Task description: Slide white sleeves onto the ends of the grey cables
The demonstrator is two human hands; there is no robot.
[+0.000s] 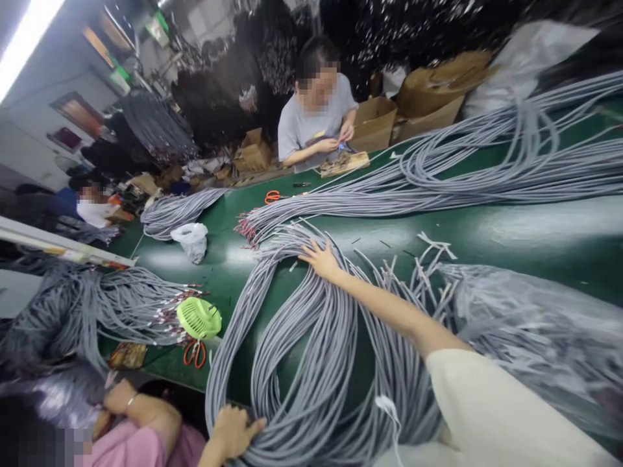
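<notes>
Can see a thick bundle of smooth grey cables (335, 331), bent into broad loops on the green counter (379, 227), right of the lime-green slotted piece (197, 318). Can see, beyond that piece, the right hand (321, 259), grip fanned wide against the cables; nearer than it, the left hand (233, 431), touching cables, thumb apart. Cannot tell whether pinching any.

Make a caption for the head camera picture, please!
Right hand and left hand on looped grey cables over a green table.
</notes>
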